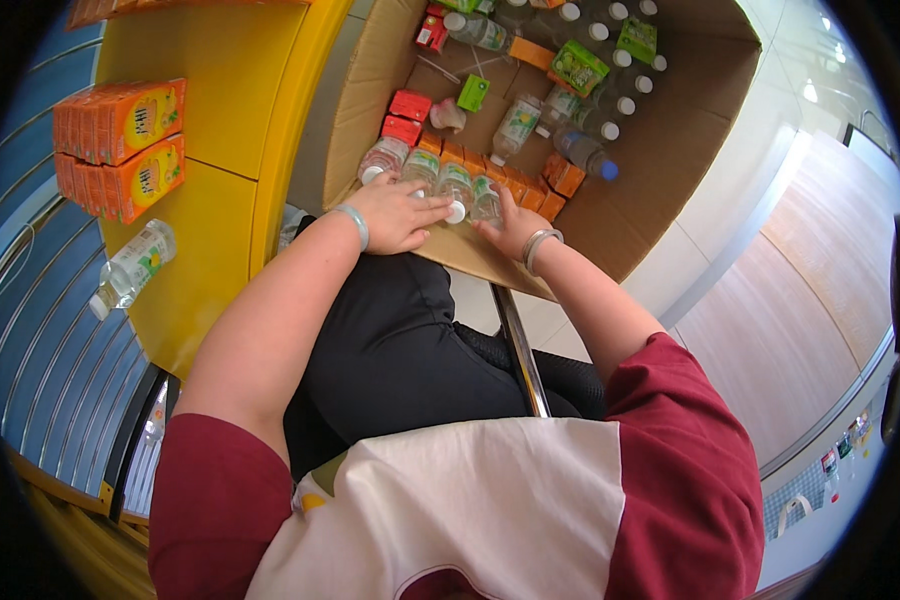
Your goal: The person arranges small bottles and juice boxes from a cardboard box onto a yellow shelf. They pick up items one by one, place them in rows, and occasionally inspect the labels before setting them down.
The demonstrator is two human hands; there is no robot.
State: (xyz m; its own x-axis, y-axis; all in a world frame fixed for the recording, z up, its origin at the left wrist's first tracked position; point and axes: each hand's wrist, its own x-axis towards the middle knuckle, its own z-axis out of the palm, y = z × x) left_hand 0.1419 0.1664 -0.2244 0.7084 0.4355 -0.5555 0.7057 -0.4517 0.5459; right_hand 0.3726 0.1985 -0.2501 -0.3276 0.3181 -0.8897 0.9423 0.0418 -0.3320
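Note:
A row of clear plastic bottles with white caps lies along the near side of a large cardboard box. My left hand lies across the lower ends of these bottles, palm down, fingers stretched toward the capped bottle in the middle. At the right end of the row my right hand grips a clear bottle by its lower end; its cap is hidden. A bottle with a pinkish label lies at the left end. Orange drink cartons sit tightly behind the row.
Inside the box are red cartons, green cartons, a loose bottle and a blue-capped bottle; several white-capped bottles stand at its right. On my left, orange carton packs and another bottle rest beside a yellow panel.

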